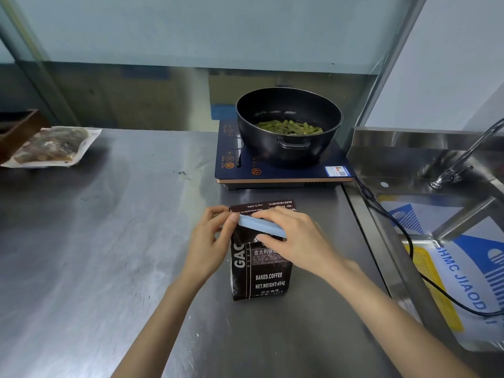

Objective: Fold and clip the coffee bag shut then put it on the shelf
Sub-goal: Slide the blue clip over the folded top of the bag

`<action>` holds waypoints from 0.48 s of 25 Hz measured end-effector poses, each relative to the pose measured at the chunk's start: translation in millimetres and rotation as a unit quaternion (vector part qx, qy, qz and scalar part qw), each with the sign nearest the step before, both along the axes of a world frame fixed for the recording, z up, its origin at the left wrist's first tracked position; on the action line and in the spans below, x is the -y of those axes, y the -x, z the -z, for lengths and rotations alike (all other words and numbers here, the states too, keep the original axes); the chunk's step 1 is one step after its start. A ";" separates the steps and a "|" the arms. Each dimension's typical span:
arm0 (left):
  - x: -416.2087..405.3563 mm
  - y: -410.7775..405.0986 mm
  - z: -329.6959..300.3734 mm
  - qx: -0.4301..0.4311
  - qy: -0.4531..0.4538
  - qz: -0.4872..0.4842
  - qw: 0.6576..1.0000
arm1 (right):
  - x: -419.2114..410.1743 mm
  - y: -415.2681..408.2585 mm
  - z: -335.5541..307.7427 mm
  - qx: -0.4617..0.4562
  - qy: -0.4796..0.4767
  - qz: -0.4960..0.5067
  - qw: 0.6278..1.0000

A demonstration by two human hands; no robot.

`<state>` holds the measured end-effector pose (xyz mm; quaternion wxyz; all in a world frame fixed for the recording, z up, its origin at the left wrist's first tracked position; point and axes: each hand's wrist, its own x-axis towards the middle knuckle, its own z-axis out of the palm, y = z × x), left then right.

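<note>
Clipping step: both hands, left [207,241] and right [297,241], fingers pinching the clip [261,227] across the bag [261,268] top, upright on the desk [109,241], pot [289,126] at 12 o'clock. Next probably squeeze it closed; no shelf visible.

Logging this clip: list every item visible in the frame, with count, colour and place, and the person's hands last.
coffee bag: one, dark brown with white print, upright on the counter, top folded over
clip: one, pale blue, across the bag's fold
counter: one, steel, fills the foreground
pot: one, black, on the cooker, green vegetables inside
induction cooker: one, dark blue, behind the bag
vacuum pack: one, clear with brown contents, far left
sink: one, steel, right
tap: one, chrome, over the sink
printed bag: one, white, blue and yellow, in the sink
left hand: at the clip's left end
right hand: over the clip
</note>
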<state>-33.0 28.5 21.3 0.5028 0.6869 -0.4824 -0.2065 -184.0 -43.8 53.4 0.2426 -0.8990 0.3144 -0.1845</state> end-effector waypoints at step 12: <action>6.1 1.0 -0.6 0.021 -0.005 -0.014 1.000 | -2.9 0.0 4.5 0.073 0.115 -0.025 0.990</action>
